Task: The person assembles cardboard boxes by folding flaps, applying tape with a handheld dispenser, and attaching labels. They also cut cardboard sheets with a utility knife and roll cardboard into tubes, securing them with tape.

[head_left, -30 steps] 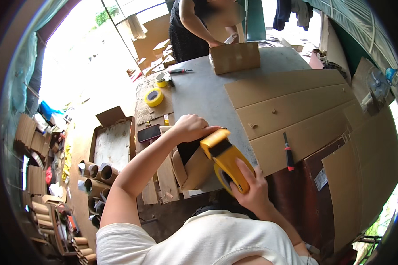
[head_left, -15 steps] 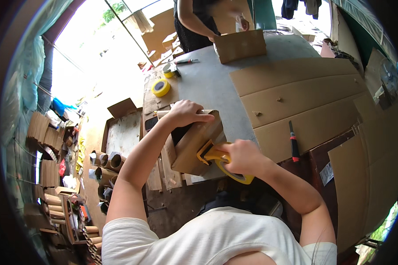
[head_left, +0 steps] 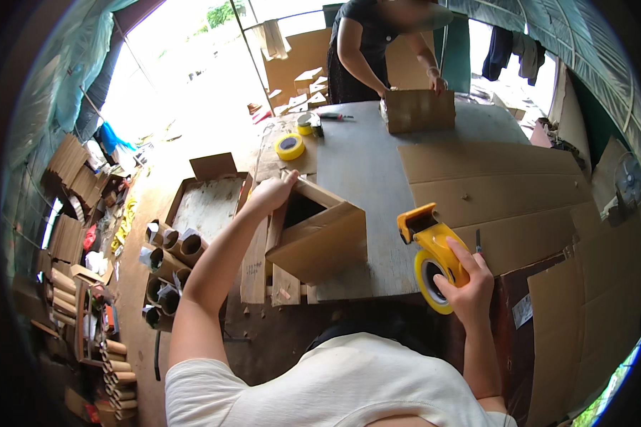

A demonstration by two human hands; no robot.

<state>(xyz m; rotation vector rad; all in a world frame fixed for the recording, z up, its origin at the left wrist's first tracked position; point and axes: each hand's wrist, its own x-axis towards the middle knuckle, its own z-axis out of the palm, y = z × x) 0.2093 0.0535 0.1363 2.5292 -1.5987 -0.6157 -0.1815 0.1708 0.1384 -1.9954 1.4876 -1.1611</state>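
Note:
A brown cardboard box stands at the near left of the grey table, its dark inside showing through an opening. My left hand grips the box's far left edge, fingers closed over the rim. In my right hand is a yellow tape dispenser carrying a roll of yellow-edged tape. The dispenser is held up, apart from the box and to its right. Behind it lies a utility knife, mostly hidden by my hand and the dispenser.
Large flat cardboard sheets cover the table's right side. A tape roll lies at the far left edge. Across the table a person handles another box. Cardboard tubes stand on my left.
My right hand has drawn the dispenser off the box, to the right. My left hand has moved to the box's far left rim. The other person's second hand now touches their box.

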